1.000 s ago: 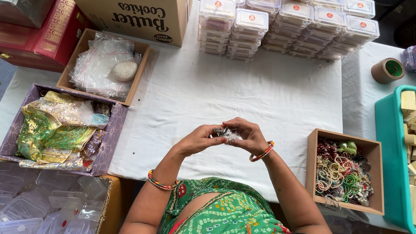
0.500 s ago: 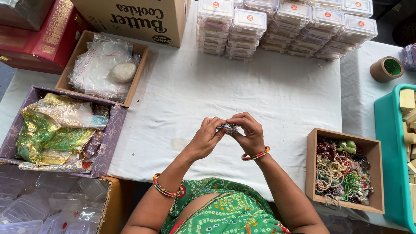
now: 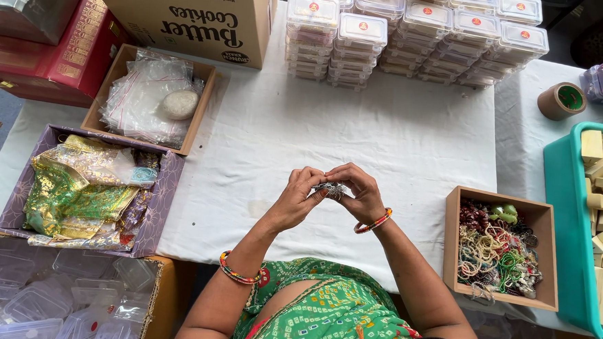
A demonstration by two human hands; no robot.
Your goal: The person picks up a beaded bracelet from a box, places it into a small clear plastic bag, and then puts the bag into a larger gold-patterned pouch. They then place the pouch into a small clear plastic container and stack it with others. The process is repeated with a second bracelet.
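Centrally, small silvery trinket [image 3: 331, 189] pinched between fingers [image 3: 314, 184] of both hands.

A small silvery, glittering piece [image 3: 331, 189] sits just below the centre of the frame. It is pinched between fingertips above the white cloth, its exact shape too small to tell.

Left hand [image 3: 298, 198] and right hand [image 3: 359, 192] pinch a small silvery trinket [image 3: 331, 189] together.
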